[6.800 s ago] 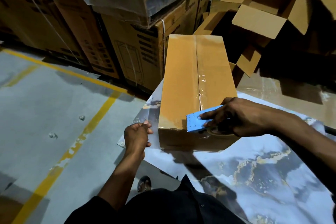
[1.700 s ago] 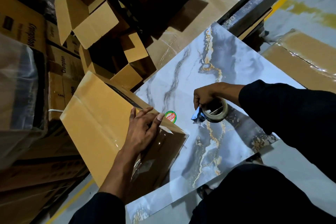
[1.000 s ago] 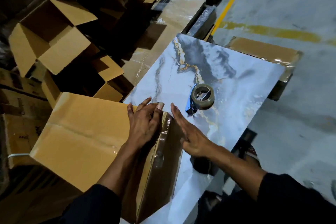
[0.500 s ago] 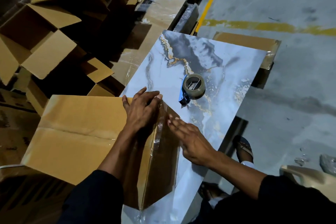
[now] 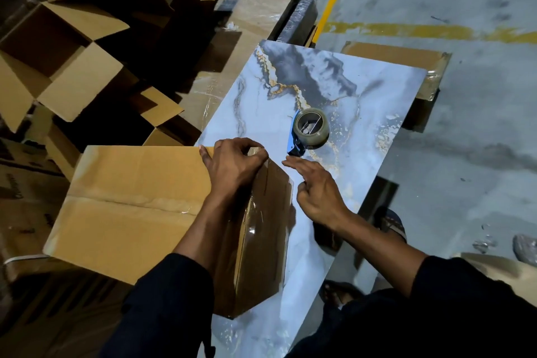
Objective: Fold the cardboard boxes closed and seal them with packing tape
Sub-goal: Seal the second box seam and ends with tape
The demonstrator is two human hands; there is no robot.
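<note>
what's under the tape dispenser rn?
The tape dispenser sits directly on the marble-patterned slab, free of both hands. Cardboard pokes out beneath the slab's far edge; what else supports the slab is covered.

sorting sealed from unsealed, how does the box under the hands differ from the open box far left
The box under the hands has its flaps folded shut with clear tape along the seam; the open box has flaps spread and a dark, hollow inside. The first lies at the marble slab with the left hand on its corner; nobody touches the second. Both are plain brown cardboard.
</note>
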